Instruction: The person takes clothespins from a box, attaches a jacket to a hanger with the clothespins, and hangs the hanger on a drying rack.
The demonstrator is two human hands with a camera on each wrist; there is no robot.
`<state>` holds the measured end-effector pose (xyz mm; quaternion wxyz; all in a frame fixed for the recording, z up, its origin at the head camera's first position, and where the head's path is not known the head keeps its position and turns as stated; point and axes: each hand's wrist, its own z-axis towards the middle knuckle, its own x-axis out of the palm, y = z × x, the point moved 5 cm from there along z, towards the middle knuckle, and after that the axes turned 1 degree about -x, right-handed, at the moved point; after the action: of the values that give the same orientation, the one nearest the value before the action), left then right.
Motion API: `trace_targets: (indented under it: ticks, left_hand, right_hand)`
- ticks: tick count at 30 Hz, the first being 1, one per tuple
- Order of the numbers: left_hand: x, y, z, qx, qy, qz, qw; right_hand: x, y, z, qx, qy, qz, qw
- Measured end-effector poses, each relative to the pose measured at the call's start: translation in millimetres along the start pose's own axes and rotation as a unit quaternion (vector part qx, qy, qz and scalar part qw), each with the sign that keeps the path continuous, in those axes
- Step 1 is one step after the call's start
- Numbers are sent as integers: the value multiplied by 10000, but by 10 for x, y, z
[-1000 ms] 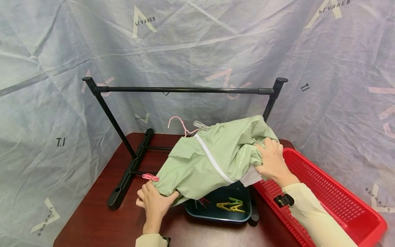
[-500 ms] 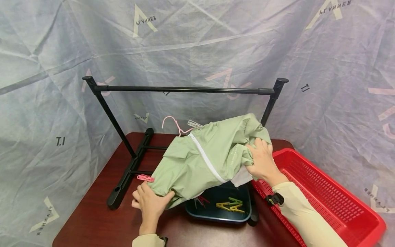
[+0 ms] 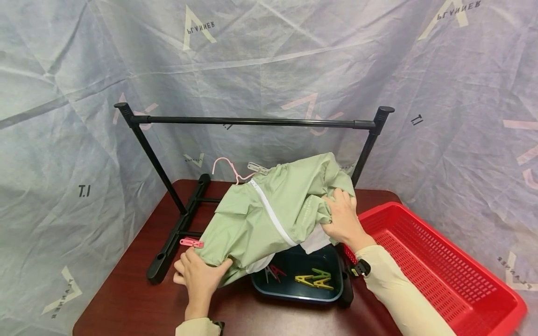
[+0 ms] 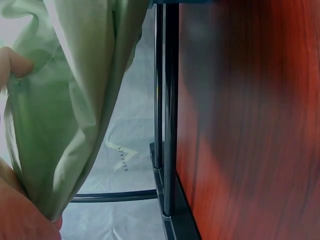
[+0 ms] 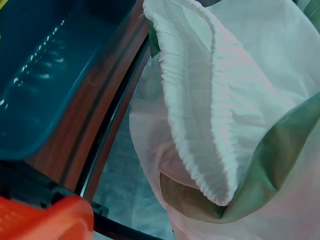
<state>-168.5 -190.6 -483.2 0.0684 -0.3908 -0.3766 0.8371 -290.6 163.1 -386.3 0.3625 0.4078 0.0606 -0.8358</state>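
Observation:
A light green zip garment (image 3: 235, 219) with a white zipper and white lining is held tilted above the table. The hook of a pink hanger (image 3: 226, 161) sticks out of its top. A pale grey clothespin (image 3: 258, 168) sits beside the hanger, and a pink clothespin (image 3: 191, 242) clips the garment's left edge. My left hand (image 3: 199, 275) pinches the cloth just below the pink clothespin, thumb in front. On the other side my right hand (image 3: 342, 217) grips bunched fabric. In the right wrist view, gathered white elastic lining (image 5: 220, 110) shows.
A black rack with a horizontal bar (image 3: 252, 121) stands behind the garment on the red-brown table (image 3: 126, 298). A dark blue tray (image 3: 294, 298) with several clothespins (image 3: 321, 280) lies below. The red perforated basket (image 3: 441, 266) is at the right.
Both hands have shifted left with the garment, hanger and clothespins. More of the red basket and the tray shows. Both hands keep their hold.

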Motion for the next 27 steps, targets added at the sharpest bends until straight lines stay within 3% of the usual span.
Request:
trace_targets:
  ticks: [14, 27]
  left_hand:
    - [-18, 24, 33, 13, -65, -4, 10000]
    - [27, 45, 83, -150, 91, 97, 9998]
  right_hand:
    - [296, 1, 14, 283, 157, 53, 9995]
    - [527, 18, 19, 561, 351, -2, 9978]
